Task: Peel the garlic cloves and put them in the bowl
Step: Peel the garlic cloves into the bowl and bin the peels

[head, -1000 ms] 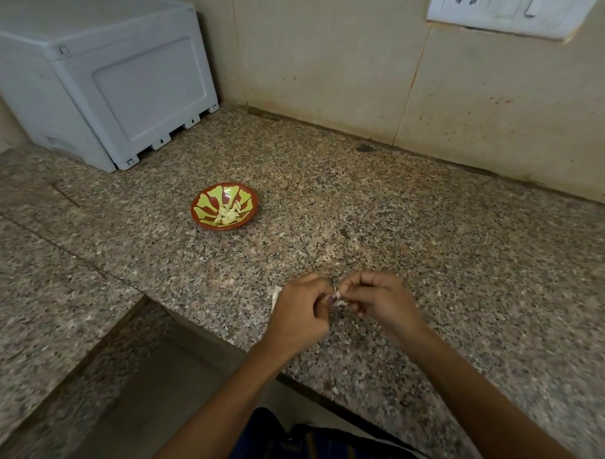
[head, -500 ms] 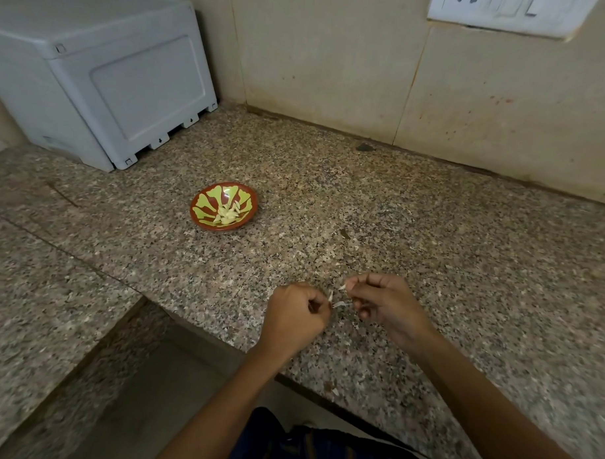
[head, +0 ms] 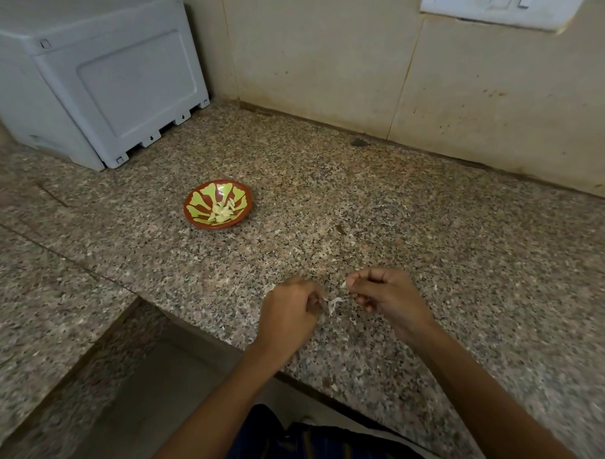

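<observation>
A small red bowl (head: 242,193) with a yellow-green pattern stands on the granite counter (head: 397,232). Several peeled garlic cloves (head: 222,211) lie inside it. Near the counter's front edge, my right hand (head: 384,294) pinches a small garlic clove (head: 343,284) at its fingertips. My left hand (head: 288,314) is curled and pinches a thin strip of white garlic skin (head: 333,303) that stretches across the gap between the two hands.
A large grey plastic appliance (head: 94,67) fills the back left corner. A tiled wall runs along the back, with a white switch plate (head: 490,7) at the top. Bits of garlic skin (head: 334,387) lie near the counter's front edge, which drops to the floor.
My hands have drawn apart, the right one up and to the right, and a strip of skin has come away from the clove between them.
</observation>
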